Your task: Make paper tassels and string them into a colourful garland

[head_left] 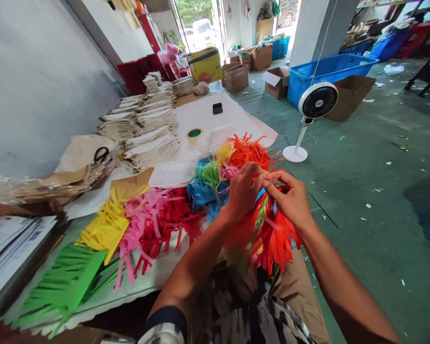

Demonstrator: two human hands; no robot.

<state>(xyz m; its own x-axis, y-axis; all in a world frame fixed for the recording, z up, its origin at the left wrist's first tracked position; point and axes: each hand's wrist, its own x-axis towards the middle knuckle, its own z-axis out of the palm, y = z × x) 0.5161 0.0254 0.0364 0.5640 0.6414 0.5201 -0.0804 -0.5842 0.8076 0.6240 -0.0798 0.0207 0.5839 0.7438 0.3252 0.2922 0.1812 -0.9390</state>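
My left hand and my right hand meet above my lap at the table's edge, fingertips pinched together. From between them hangs a tissue-paper tassel garland in orange with bits of green and blue, partly blurred. The exact spot they grip is hidden by my fingers. More orange fringed tissue paper lies just beyond my hands, beside blue fringe and light green fringe. To the left spread red fringe, pink fringe, yellow fringe and green fringe.
A clear plastic tray, a tape roll and a black phone rest on the white table. Stacked cream bundles line the wall, with black-handled scissors nearby. A white fan stands right.
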